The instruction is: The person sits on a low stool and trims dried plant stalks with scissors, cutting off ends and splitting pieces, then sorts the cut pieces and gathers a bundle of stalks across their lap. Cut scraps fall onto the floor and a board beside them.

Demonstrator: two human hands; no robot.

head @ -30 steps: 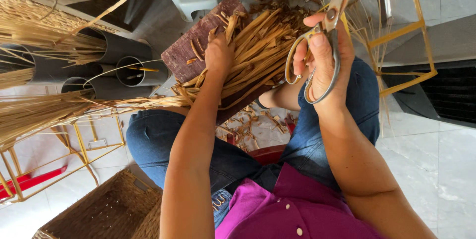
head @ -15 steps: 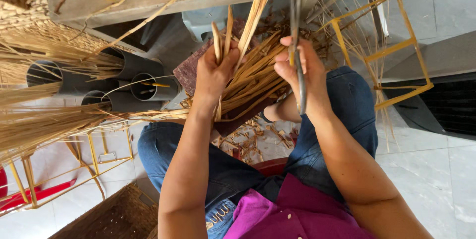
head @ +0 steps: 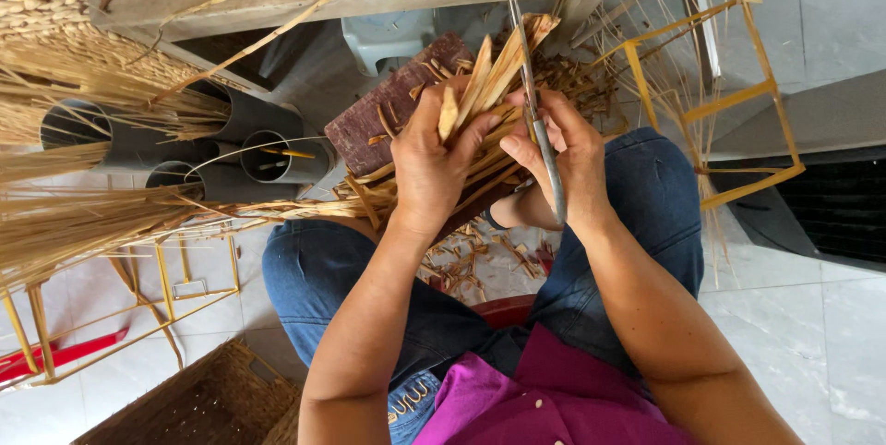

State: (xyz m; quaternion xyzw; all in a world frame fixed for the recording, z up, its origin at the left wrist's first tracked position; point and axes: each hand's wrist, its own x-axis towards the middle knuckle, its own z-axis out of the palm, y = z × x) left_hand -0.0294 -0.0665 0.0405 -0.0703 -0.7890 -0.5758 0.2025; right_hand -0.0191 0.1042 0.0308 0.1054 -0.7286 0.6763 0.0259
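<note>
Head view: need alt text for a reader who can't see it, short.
Seen from above, a seated person's left hand grips a bundle of flat straw strips while the right hand holds scissors, blades pointing away, against the bundle. Beneath lie a reddish-brown board, grey tubes among loose straw, and yellow wire frames.

The flat tan straw strips (head: 484, 71) vanish inside the left hand (head: 434, 163); the right hand (head: 563, 154) covers the grey metal scissors' (head: 535, 103) handles, so the blades are perhaps closed.
</note>
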